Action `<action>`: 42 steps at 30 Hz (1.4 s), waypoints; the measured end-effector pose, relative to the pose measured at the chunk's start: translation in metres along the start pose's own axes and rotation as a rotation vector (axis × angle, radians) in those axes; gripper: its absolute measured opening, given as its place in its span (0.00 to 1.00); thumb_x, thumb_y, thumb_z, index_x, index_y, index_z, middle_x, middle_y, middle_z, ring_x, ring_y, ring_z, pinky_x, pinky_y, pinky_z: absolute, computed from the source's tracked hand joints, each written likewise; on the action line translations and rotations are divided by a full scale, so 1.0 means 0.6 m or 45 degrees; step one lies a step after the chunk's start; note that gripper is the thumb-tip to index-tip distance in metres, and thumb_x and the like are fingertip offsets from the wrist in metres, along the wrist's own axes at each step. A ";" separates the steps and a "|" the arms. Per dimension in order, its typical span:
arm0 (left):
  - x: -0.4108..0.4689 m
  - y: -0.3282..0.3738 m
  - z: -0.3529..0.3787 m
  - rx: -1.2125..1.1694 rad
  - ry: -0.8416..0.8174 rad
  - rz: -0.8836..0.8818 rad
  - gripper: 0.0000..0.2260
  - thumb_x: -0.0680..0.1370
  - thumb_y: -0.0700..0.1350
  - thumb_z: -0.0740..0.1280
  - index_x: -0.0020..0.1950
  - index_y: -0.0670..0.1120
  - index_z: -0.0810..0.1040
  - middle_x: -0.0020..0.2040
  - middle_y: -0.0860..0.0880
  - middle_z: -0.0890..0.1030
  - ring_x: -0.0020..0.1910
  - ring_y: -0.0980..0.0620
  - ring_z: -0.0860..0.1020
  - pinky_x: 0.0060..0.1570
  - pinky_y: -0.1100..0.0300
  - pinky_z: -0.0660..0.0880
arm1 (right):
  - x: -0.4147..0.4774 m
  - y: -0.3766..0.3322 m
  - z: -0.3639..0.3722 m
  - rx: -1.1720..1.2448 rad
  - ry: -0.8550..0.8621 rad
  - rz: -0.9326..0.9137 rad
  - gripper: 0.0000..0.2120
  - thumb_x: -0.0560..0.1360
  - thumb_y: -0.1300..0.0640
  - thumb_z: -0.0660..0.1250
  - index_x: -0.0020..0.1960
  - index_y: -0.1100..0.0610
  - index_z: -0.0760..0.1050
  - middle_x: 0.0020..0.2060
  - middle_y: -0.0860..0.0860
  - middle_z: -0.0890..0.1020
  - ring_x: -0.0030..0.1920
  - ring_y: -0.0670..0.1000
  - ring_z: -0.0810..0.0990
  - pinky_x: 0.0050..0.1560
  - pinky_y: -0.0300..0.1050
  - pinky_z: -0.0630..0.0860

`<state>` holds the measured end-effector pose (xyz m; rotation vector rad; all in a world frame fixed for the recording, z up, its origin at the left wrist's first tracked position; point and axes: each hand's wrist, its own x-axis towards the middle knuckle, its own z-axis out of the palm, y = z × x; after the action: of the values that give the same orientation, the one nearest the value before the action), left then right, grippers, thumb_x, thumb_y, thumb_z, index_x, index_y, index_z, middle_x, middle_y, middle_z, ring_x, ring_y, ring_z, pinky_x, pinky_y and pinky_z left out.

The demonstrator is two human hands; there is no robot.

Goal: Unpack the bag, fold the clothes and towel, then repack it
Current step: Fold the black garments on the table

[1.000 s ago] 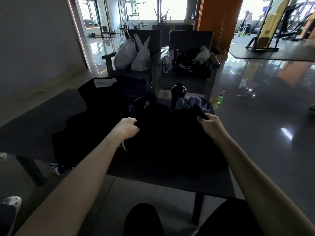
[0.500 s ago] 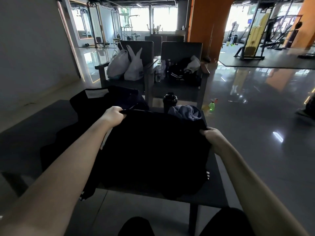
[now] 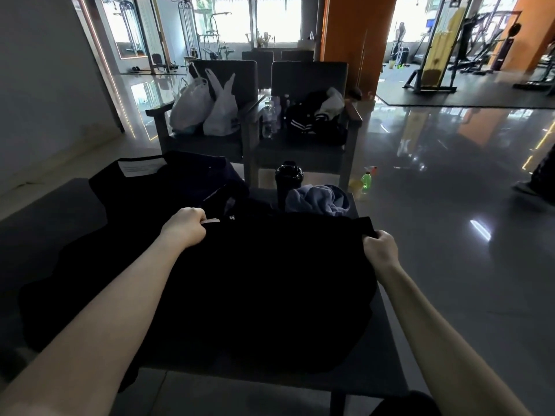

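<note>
Black garment (image 3: 270, 280), 2 hands (image 3: 184, 226) (image 3: 380, 249) gripping top corners

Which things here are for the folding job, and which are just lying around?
For the job: black garment, gripped by left hand and right hand; blue towel.
Just lying about: white plastic bags; striped jacket; green spray bottle.
</note>
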<state>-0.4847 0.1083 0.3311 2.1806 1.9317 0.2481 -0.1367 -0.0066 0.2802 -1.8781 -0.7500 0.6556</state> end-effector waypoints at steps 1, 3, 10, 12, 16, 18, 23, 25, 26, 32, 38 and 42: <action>0.014 -0.002 0.005 0.008 0.041 -0.034 0.10 0.75 0.37 0.61 0.51 0.47 0.77 0.48 0.47 0.75 0.45 0.48 0.76 0.44 0.53 0.76 | 0.012 0.005 0.004 0.001 0.013 0.004 0.08 0.72 0.63 0.59 0.47 0.60 0.76 0.42 0.56 0.79 0.41 0.55 0.76 0.40 0.45 0.69; 0.045 -0.007 0.018 0.012 0.122 -0.086 0.11 0.75 0.36 0.59 0.52 0.47 0.77 0.48 0.46 0.76 0.45 0.47 0.76 0.43 0.52 0.76 | 0.033 0.011 0.012 0.010 0.029 0.013 0.07 0.73 0.60 0.61 0.47 0.60 0.76 0.42 0.56 0.80 0.42 0.55 0.77 0.41 0.46 0.71; 0.158 0.014 0.053 0.074 0.353 -0.179 0.14 0.77 0.34 0.59 0.61 0.42 0.75 0.56 0.41 0.76 0.54 0.41 0.75 0.49 0.48 0.74 | 0.113 0.011 0.058 0.091 0.143 -0.066 0.07 0.78 0.55 0.62 0.49 0.56 0.77 0.44 0.53 0.81 0.47 0.55 0.79 0.50 0.51 0.74; 0.186 0.023 0.060 0.102 0.456 -0.165 0.13 0.77 0.35 0.61 0.61 0.42 0.74 0.58 0.40 0.75 0.56 0.40 0.73 0.52 0.46 0.72 | 0.133 0.009 0.071 0.098 0.189 -0.092 0.07 0.78 0.53 0.61 0.49 0.54 0.76 0.43 0.52 0.80 0.46 0.53 0.78 0.51 0.50 0.74; 0.209 0.039 0.096 0.165 0.473 -0.104 0.17 0.77 0.41 0.64 0.66 0.42 0.70 0.65 0.41 0.69 0.64 0.41 0.67 0.61 0.45 0.66 | 0.164 0.026 0.099 0.018 0.155 0.012 0.14 0.79 0.51 0.59 0.55 0.59 0.75 0.47 0.56 0.80 0.49 0.57 0.78 0.54 0.53 0.74; 0.194 0.048 0.132 0.167 0.447 0.027 0.17 0.77 0.44 0.66 0.65 0.43 0.71 0.64 0.43 0.70 0.64 0.43 0.68 0.62 0.47 0.66 | 0.165 0.040 0.108 -0.022 0.084 0.105 0.17 0.79 0.50 0.59 0.60 0.61 0.73 0.50 0.58 0.79 0.48 0.57 0.77 0.49 0.49 0.72; 0.107 0.065 0.214 -0.016 0.255 0.420 0.09 0.79 0.46 0.63 0.53 0.45 0.80 0.52 0.48 0.78 0.55 0.46 0.75 0.54 0.51 0.69 | 0.143 0.065 0.099 0.136 -0.100 0.050 0.15 0.77 0.58 0.63 0.62 0.61 0.70 0.48 0.56 0.78 0.37 0.47 0.74 0.31 0.33 0.70; 0.065 0.074 0.230 -0.067 0.086 0.443 0.12 0.80 0.51 0.60 0.57 0.48 0.79 0.55 0.51 0.78 0.58 0.50 0.74 0.60 0.53 0.67 | 0.129 0.073 0.087 0.231 -0.171 0.037 0.15 0.75 0.59 0.65 0.60 0.62 0.72 0.51 0.59 0.80 0.42 0.51 0.78 0.39 0.39 0.74; 0.043 0.078 0.233 -0.097 0.035 0.439 0.14 0.80 0.54 0.60 0.59 0.49 0.78 0.58 0.52 0.77 0.60 0.52 0.72 0.63 0.54 0.65 | 0.121 0.078 0.079 0.231 -0.222 0.038 0.14 0.75 0.58 0.66 0.58 0.62 0.73 0.51 0.59 0.81 0.44 0.51 0.79 0.42 0.42 0.75; -0.054 0.070 0.245 0.077 0.056 0.417 0.29 0.72 0.66 0.63 0.63 0.48 0.69 0.61 0.52 0.68 0.63 0.53 0.67 0.65 0.56 0.63 | 0.075 0.113 0.035 0.051 -0.751 0.097 0.26 0.63 0.54 0.78 0.57 0.59 0.75 0.47 0.54 0.83 0.46 0.50 0.82 0.45 0.41 0.77; -0.102 0.075 0.251 0.170 -0.202 0.097 0.35 0.73 0.67 0.62 0.70 0.44 0.65 0.69 0.44 0.67 0.67 0.45 0.66 0.66 0.50 0.63 | 0.041 0.105 0.031 0.080 -0.560 -0.114 0.08 0.72 0.63 0.72 0.48 0.56 0.77 0.41 0.51 0.82 0.42 0.48 0.80 0.46 0.40 0.76; -0.117 0.086 0.268 0.182 -0.541 0.081 0.43 0.72 0.66 0.65 0.78 0.47 0.52 0.77 0.43 0.50 0.75 0.42 0.53 0.71 0.43 0.54 | 0.026 0.087 0.046 0.021 -0.346 -0.305 0.06 0.74 0.61 0.68 0.50 0.53 0.76 0.40 0.46 0.80 0.41 0.43 0.78 0.42 0.34 0.72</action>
<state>-0.4009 0.0247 0.1914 2.1613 1.6869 -0.3292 -0.1350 0.0038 0.2201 -1.6678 -1.1209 0.7678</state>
